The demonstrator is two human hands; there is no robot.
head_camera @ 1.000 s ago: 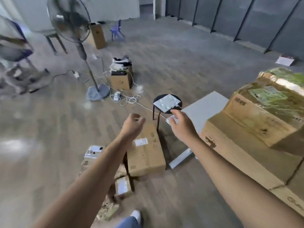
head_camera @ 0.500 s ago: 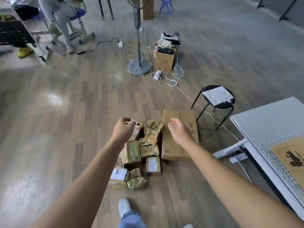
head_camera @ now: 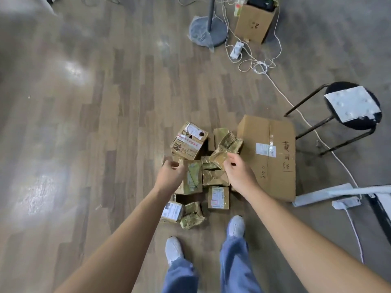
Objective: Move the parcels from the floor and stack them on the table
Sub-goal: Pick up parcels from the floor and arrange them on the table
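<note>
Left hand [head_camera: 171,176], right hand [head_camera: 239,173]: fingers loosely curled, empty. Small brown tape-wrapped cardboard parcels [head_camera: 213,178] heaped on wood floor [head_camera: 105,144] below fingers. Crumpled yellowish parcel [head_camera: 227,146] just beyond right fingertips, long axis diagonal.

Black stool [head_camera: 359,124], fan base [head_camera: 208,31], white cables [head_camera: 257,66].

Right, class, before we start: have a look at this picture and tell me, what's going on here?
A person stands over a heap of small parcels on the wooden floor and reaches down with both bare hands. The left hand hovers above a taped parcel; the right hand stretches its fingers towards a crumpled parcel in the heap. Neither hand grips anything yet. A big flat cardboard box lies right beside the heap.
</note>
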